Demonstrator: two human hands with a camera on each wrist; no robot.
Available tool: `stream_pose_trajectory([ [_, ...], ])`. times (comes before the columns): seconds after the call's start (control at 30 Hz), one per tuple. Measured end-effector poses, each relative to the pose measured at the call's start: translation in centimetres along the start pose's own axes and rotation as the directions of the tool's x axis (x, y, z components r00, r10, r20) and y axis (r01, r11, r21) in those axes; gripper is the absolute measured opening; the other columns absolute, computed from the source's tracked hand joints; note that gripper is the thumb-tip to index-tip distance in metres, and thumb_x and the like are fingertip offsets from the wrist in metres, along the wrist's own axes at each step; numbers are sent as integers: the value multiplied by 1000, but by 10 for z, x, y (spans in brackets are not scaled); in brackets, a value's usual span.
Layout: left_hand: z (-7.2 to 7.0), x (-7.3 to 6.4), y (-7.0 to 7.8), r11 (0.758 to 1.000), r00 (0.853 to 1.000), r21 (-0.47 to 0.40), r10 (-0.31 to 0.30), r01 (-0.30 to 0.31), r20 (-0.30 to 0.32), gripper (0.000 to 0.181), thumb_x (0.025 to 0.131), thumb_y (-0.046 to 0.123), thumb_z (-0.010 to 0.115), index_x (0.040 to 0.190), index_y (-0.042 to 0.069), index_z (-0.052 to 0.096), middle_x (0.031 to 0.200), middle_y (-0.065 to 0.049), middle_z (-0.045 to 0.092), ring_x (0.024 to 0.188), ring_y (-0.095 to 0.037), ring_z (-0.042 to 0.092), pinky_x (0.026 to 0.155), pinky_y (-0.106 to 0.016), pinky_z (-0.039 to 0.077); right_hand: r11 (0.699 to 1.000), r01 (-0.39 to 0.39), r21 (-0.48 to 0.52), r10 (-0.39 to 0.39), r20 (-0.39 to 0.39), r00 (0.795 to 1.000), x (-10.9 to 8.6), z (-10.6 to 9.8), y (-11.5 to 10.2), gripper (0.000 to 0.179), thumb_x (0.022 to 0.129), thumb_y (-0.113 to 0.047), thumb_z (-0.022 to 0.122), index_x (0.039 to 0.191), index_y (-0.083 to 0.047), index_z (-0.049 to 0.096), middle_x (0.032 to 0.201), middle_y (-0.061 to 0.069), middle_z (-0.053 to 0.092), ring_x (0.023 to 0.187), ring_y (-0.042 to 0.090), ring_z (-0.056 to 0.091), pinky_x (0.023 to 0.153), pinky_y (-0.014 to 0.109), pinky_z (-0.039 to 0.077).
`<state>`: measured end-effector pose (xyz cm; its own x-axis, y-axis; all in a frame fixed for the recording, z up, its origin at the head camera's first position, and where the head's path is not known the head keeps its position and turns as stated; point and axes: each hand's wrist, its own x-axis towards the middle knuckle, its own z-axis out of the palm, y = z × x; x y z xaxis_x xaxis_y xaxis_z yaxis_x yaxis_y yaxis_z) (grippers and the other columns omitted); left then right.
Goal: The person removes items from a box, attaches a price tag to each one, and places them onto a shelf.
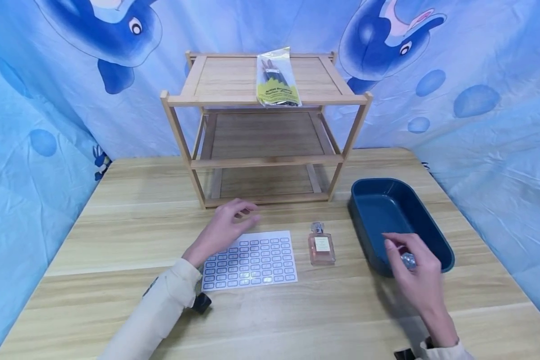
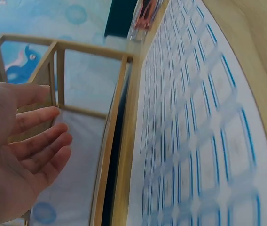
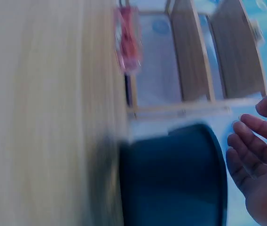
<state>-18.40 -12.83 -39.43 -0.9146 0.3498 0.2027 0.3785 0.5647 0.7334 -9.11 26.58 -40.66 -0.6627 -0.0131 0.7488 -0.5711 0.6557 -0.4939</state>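
My left hand [image 1: 227, 227] hovers over the far left part of a white sheet of blue-framed labels [image 1: 270, 262], fingers loosely bent and holding nothing. To the sheet's right, a pink perfume bottle [image 1: 322, 245] with a clear cap and pale label lies on the table. Above the near end of a dark blue plastic bin [image 1: 360, 230] is my right hand [image 1: 416, 272]. Its fingers curve loosely, and the right wrist view shows nothing between them. A shiny clear object [image 1: 408, 260] shows through the gap between thumb and fingers; its kind is hidden.
A three-tier wooden shelf [image 1: 266, 161] stands at the back of the wooden table [image 1: 130, 225]. On its top tier lies a packet of artist brushes [image 1: 276, 82]. A blue cloth with whale pictures [image 1: 490, 55] hangs behind and at the sides.
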Motion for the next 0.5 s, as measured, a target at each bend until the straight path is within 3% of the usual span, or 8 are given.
stream_pose_trajectory([
  [0.2, -17, -11, -14, 999, 999, 1, -42, 42, -34, 37, 100, 23, 72, 128, 1, 68, 128, -15, 66, 116, -34, 63, 99, -50, 52, 998, 36, 42, -43, 196, 980, 7, 23, -8, 24, 87, 12, 69, 108, 0, 73, 96, 3, 68, 84, 8, 57, 73, 17, 46],
  [0.5, -33, -28, -34, 996, 994, 7, -86, 87, -74, 37, 100, 23, 72, 126, -3, 67, 125, -17, 66, 116, -37, 64, 100, -51, 52, 997, 44, 61, -62, 345, 936, 18, 54, -15, 23, 89, 7, 72, 109, -5, 71, 99, -3, 67, 86, 9, 59, 67, 27, 54],
])
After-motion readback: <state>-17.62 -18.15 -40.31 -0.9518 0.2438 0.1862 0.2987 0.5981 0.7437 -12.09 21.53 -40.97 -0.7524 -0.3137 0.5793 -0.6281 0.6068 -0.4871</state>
